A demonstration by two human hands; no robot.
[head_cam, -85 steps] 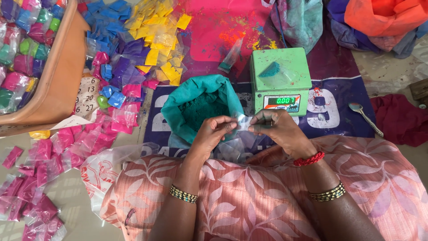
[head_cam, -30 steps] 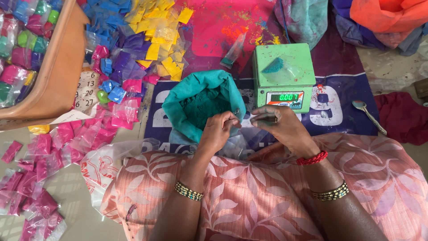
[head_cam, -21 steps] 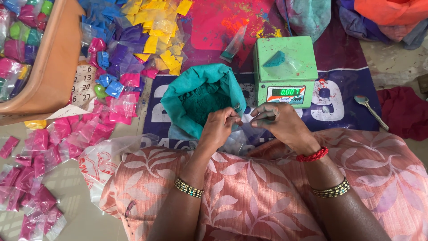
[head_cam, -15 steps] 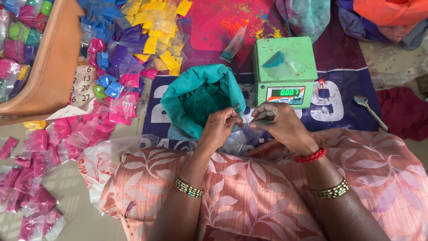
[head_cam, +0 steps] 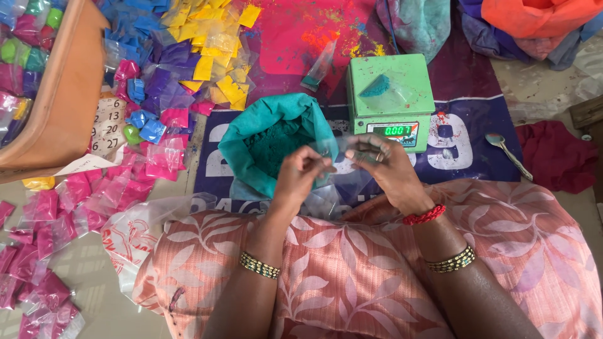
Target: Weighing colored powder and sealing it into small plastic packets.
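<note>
Both hands are up at the centre of the frame, working one small clear plastic pouch (head_cam: pixel 336 154) between them. The left hand (head_cam: pixel 298 179) pinches the pouch's left edge with thumb and fingers (head_cam: pixel 321 166) closed on it; the right hand (head_cam: pixel 386 172) grips the right edge the same way, fingers clenched on the plastic. The pouch hangs in the air just in front of the teal bag of teal powder (head_cam: pixel 273 141), whose mouth is rolled open, left of centre.

Just right of the bag, upper centre, sits the green weighing scale (head_cam: pixel 389 94), its display lit, with a little heap of teal powder in a clear pouch (head_cam: pixel 380 88) lying on the platform. Far right, a metal spoon (head_cam: pixel 509 154) rests on the dark printed mat (head_cam: pixel 465 135).

Across the upper left, loose piles of filled packets: yellow packets (head_cam: pixel 213 56), blue packets (head_cam: pixel 141 25), and pink packets (head_cam: pixel 56 207) spilling down the left edge. An orange-brown tray (head_cam: pixel 63 107) holds more mixed packets in the upper left corner. The lap below is covered in peach leaf-print cloth (head_cam: pixel 352 270).
</note>
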